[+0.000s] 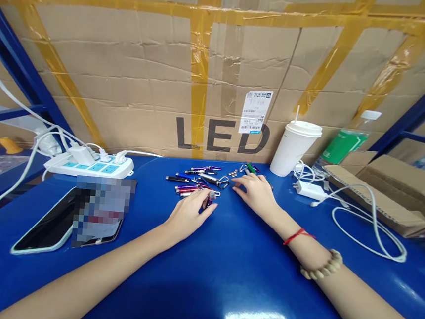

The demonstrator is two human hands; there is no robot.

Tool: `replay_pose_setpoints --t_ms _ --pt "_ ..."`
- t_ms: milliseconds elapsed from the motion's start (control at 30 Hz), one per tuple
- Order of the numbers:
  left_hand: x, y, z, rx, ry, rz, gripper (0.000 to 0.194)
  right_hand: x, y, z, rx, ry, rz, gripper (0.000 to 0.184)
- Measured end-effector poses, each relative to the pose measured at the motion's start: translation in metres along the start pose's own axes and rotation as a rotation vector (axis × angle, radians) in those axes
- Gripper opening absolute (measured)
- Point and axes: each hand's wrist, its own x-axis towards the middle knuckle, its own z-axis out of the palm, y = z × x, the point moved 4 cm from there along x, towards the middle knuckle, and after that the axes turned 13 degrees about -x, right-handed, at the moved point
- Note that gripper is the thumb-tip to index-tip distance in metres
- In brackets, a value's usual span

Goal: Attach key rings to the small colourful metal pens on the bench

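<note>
My left hand [187,214] is closed around a small purple keychain flashlight [210,199], its clear end and a silver clip showing past the fingers. Just behind that hand lies a loose pile of slim keychain flashlights [192,177] in black, blue, red, purple and silver, some with carabiner clips. My right hand [256,192] lies palm down on the table, fingers stretched forward, close to a black carabiner [224,182]. Beyond its fingers are several small round metallic pieces [232,173], like button cells. A green flashlight [249,168] is partly hidden behind this hand.
Left on the blue table [201,287] are two phones [45,227] and a white power strip [93,164] with cables. At right stand a white cup [295,149], a green-labelled bottle [346,144], a charger [311,190] and a cardboard tray [391,200]. A large cardboard box [141,74] stands behind.
</note>
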Motion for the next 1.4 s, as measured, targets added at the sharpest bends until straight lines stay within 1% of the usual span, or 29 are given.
replay_pose_setpoints --t_ms 100,200,400,567,733,800,933,967,1033,1100,1200,1300,1400 --pt "-0.001 -0.001 0.0 0.01 0.0 -0.002 0.014 0.0 0.001 0.002 0.001 -0.033 0.039 0.021" --pt "-0.001 -0.002 0.001 0.018 0.003 0.001 0.015 0.0 0.002 0.004 0.016 -0.056 0.044 0.019" --pt "0.0 0.0 0.001 0.034 -0.007 0.005 0.014 0.0 0.003 0.0 0.051 0.007 0.048 0.016" --pt "0.0 0.0 0.001 0.033 -0.025 0.008 0.015 -0.001 0.004 0.0 0.144 0.0 0.099 0.017" --pt "0.0 -0.001 0.001 0.033 -0.023 0.038 0.015 -0.002 0.005 0.001 0.124 0.02 0.11 0.011" --pt "0.0 -0.001 0.001 0.037 -0.03 0.049 0.014 -0.002 0.002 -0.003 0.165 0.111 0.09 0.01" --pt "0.001 0.0 0.002 0.044 -0.039 0.026 0.011 -0.007 -0.009 -0.025 0.326 0.444 0.033 0.013" --pt "0.001 -0.001 0.002 0.044 -0.036 0.02 0.011 -0.009 -0.013 -0.03 0.368 0.499 0.006 0.013" --pt "0.001 -0.001 0.002 0.047 -0.03 0.024 0.012 -0.012 -0.023 -0.038 0.478 0.543 -0.074 0.011" --pt "0.001 -0.002 0.002 0.052 -0.026 0.043 0.014 -0.014 -0.032 -0.041 0.578 0.524 -0.15 0.01" --pt "0.001 -0.003 0.003 0.058 -0.019 0.071 0.02 -0.016 -0.04 -0.041 0.666 0.452 -0.23 0.01" --pt "0.001 -0.003 0.003 0.068 -0.019 0.079 0.022 -0.016 -0.041 -0.039 0.712 0.405 -0.253 0.011" --pt "0.0 -0.003 0.003 0.074 -0.027 0.076 0.02 -0.015 -0.04 -0.039 0.744 0.381 -0.245 0.01"
